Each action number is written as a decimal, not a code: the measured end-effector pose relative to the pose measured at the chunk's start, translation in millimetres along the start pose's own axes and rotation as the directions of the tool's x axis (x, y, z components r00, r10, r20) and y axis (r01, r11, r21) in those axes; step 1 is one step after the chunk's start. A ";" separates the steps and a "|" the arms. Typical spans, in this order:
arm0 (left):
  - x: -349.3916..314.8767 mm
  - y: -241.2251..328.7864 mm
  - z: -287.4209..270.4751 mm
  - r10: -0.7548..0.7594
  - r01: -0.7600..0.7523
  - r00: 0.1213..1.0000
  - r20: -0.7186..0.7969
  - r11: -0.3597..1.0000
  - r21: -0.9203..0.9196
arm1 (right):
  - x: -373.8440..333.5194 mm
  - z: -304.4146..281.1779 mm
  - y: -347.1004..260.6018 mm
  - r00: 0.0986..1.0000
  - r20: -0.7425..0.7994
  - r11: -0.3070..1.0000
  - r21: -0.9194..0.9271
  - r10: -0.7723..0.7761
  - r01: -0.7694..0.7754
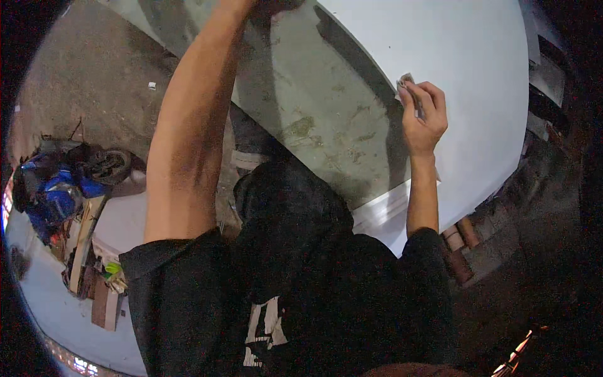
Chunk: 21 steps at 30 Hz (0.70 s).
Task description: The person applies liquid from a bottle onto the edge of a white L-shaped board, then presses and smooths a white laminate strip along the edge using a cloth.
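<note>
My right hand (425,116) is over a large smooth white panel (471,81), close to the panel's left edge. Between its thumb and fingers it pinches a small crumpled grey scrap (406,80); whether this is sandpaper or cloth I cannot tell. My left arm stretches far forward, and my left hand (277,6) is dark and partly cut off by the upper edge, so its fingers and anything in them do not show. Left of the white panel lies a grey-green surface (333,100) with stains and dust marks.
On the left a blue motorbike (61,195) stands on the dusty floor (94,81). Near it are a wooden plank (86,242) and a pale board (122,220). Brown cylindrical pieces (458,254) lie right of the panel. A small white scrap (152,86) is on the floor.
</note>
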State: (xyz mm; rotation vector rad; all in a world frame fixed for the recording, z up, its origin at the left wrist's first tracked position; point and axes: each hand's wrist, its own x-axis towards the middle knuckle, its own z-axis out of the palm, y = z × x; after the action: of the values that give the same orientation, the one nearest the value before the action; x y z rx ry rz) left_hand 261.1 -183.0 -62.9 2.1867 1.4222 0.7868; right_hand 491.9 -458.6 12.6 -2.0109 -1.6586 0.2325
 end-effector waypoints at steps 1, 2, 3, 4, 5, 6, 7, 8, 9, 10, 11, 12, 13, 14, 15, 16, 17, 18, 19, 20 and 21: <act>0.5 -0.5 -0.6 -0.004 0.004 1.000 0.013 1.000 -0.006 | -2.4 1.7 2.9 0.999 -0.013 0.999 -0.019 -0.051 0.051; 1.5 -1.5 -1.4 -0.008 0.009 1.000 0.026 1.000 -0.013 | -3.9 2.5 4.9 0.994 -0.025 0.994 -0.040 -0.102 0.101; 2.7 -2.3 -2.0 -0.012 0.013 0.999 0.040 1.000 -0.019 | -4.6 2.5 5.7 0.993 -0.023 0.993 -0.029 -0.115 0.114; 2.7 -2.9 -1.2 0.004 -0.004 1.000 0.023 1.000 -0.013 | -4.9 1.8 5.5 0.992 -0.018 0.992 -0.022 -0.127 0.127; 2.9 -3.5 -0.3 0.021 -0.021 1.000 0.006 1.000 -0.007 | -4.0 0.8 3.9 0.990 -0.014 0.990 -0.014 -0.139 0.139; 3.6 -4.0 0.8 0.037 -0.037 0.999 -0.011 0.999 -0.001 | -3.3 -1.3 -0.1 0.999 -0.018 0.999 0.017 -0.043 0.043; 4.3 -4.9 0.6 0.022 -0.023 1.000 0.017 0.999 0.029 | 1.4 -3.0 -12.0 0.998 -0.018 0.997 0.055 0.053 -0.052; 5.1 -5.9 0.4 0.007 -0.009 0.999 0.044 0.998 0.058 | 4.0 -3.5 -18.2 0.989 -0.014 0.985 0.092 0.148 -0.146; 5.4 -7.0 -0.1 -0.010 0.004 0.998 0.069 0.996 0.089 | 4.7 -2.0 -15.7 0.992 0.001 0.988 0.085 0.130 -0.129; 4.7 -7.0 -0.2 -0.004 0.001 0.999 0.052 0.998 0.065 | 5.9 -1.8 -11.2 0.994 0.016 0.991 0.075 0.111 -0.112; 3.1 -7.1 -0.6 0.001 -0.003 0.999 0.034 0.999 0.043 | 6.4 -1.8 -7.9 0.995 0.031 0.993 0.066 0.092 -0.094; 1.6 -7.5 -1.5 0.006 -0.006 1.000 0.015 1.000 0.021 | 5.9 -2.4 -7.2 0.996 0.043 0.994 0.074 0.080 -0.083; 2.2 -6.0 -0.7 -0.003 0.002 1.000 0.023 1.000 0.013 | 4.7 -4.6 -6.6 0.996 0.052 0.994 0.076 0.072 -0.076; 2.9 -4.7 -0.3 -0.011 0.011 0.999 0.030 1.000 0.005 | 3.7 -6.2 -5.5 0.996 0.062 0.995 0.078 0.064 -0.068; 3.8 -3.6 -0.1 -0.021 0.021 0.999 0.036 1.000 -0.002 | 2.2 -6.7 -2.5 0.998 0.061 0.997 0.078 0.021 -0.026; 4.1 -2.4 0.1 -0.022 0.022 0.999 0.038 1.000 0.002 | 0.2 -6.7 1.2 0.998 0.060 0.997 0.078 -0.021 0.017; 3.8 -1.1 0.6 -0.023 0.023 0.999 0.040 1.000 0.006 | -0.6 -6.9 3.1 0.996 0.059 0.995 0.078 -0.064 0.060; 2.3 1.3 -0.3 -0.024 0.023 0.999 0.043 1.000 0.015 | -1.0 -6.6 3.2 0.990 0.074 0.991 0.060 -0.122 0.118; -0.5 5.9 -2.1 0.004 -0.007 0.999 0.042 0.998 0.062 | -0.1 -7.4 2.8 0.980 0.090 0.984 0.040 -0.179 0.176; -4.8 10.7 -3.9 0.033 -0.037 0.999 0.044 0.994 0.108 | 0.0 -8.2 2.9 0.966 0.108 0.972 0.020 -0.234 0.233; -6.6 15.2 -4.9 0.061 -0.068 0.997 0.046 0.986 0.152 | -2.9 -9.1 5.4 0.966 0.122 0.973 0.037 -0.229 0.226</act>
State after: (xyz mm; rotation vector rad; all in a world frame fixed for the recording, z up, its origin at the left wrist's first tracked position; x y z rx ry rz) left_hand 266.2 -194.8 -51.4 2.3614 1.4412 0.6694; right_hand 499.9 -464.5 17.1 -1.8014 -1.9388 0.2984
